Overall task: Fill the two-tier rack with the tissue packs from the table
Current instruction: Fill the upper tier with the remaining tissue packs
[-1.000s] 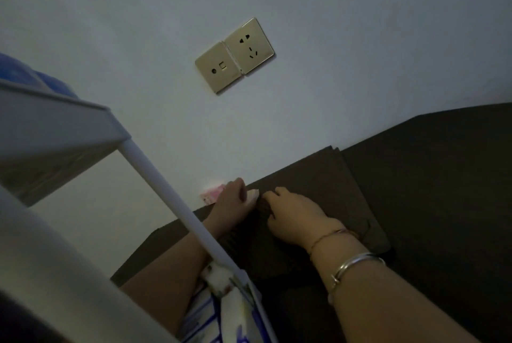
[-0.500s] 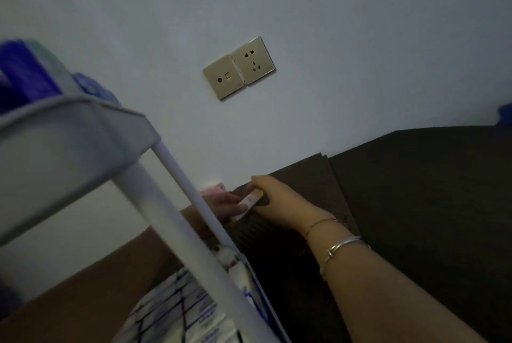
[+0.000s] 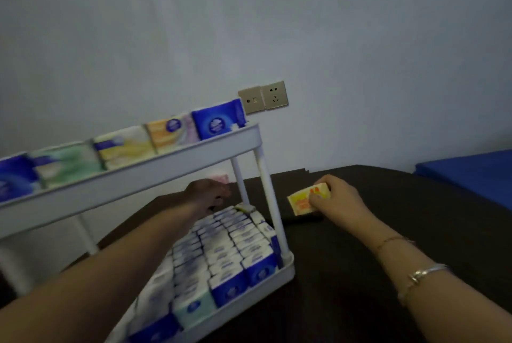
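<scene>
We see the white two-tier rack [image 3: 243,143] upright on the dark table, both tiers lined with upright tissue packs [image 3: 235,254]. One yellow tissue pack [image 3: 300,202] sits just right of the rack.

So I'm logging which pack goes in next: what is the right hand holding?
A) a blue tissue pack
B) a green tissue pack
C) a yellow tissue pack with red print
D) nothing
C: the right hand grips a yellow tissue pack with red print above the dark table, just right of the two-tier rack.
</scene>
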Available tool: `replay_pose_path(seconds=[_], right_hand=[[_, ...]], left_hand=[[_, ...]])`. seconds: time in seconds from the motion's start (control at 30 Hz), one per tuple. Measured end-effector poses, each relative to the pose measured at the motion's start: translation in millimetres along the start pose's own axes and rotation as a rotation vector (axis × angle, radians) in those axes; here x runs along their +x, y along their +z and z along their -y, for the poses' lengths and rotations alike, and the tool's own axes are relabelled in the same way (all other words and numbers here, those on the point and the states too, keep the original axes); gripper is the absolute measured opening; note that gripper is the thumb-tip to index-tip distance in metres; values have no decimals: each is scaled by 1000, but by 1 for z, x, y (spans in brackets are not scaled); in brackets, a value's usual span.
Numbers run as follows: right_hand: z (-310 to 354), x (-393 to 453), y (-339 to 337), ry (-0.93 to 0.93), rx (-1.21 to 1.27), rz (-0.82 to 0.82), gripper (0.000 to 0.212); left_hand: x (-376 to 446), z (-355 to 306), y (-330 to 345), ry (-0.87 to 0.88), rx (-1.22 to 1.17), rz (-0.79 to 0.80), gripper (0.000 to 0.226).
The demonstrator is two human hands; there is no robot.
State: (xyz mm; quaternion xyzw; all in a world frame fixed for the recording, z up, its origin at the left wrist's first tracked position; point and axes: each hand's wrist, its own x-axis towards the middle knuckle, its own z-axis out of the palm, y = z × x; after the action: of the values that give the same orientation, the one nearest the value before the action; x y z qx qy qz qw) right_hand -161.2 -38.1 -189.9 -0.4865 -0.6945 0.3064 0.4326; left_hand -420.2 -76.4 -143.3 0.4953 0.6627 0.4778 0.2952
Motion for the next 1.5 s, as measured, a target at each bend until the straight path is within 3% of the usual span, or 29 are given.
replay_pose_path(seconds=[0.17, 0.4, 0.5, 0.63, 0.77, 0.93, 1.1, 1.17, 1.33, 1.5], right_hand=[[59, -84, -30, -100, -60, -21, 5], [183, -149, -21, -305, -17, 57, 6], [242, -159, 4, -334, 137, 124, 17], [304, -158, 52, -357, 205, 204, 25], [350, -145, 97, -442, 27, 123, 20], [381, -119, 140, -578, -174, 85, 23], [385, -96, 175, -716, -636, 42, 29], [388, -90, 189, -736, -782, 24, 28], [386, -74, 212, -718, -1111, -15, 28], [379, -60, 210, -563, -1128, 140, 54]], left_hand=[[-99, -28, -17, 116, 53, 60, 12], [-199, -65, -87, 281, 133, 107, 12], [-237, -78, -137, 369, 112, 54, 15], [-257, -71, -201, 445, 67, -225, 13], [-243, -53, -241, 350, 56, -404, 15], [-214, -35, -256, 245, 74, -311, 25], [-187, -33, -246, 119, -106, -174, 15], [-176, -34, -241, 43, -190, -143, 22], [-157, -29, -233, 35, -354, -71, 22], [-153, -18, -230, 63, -477, 0, 23]])
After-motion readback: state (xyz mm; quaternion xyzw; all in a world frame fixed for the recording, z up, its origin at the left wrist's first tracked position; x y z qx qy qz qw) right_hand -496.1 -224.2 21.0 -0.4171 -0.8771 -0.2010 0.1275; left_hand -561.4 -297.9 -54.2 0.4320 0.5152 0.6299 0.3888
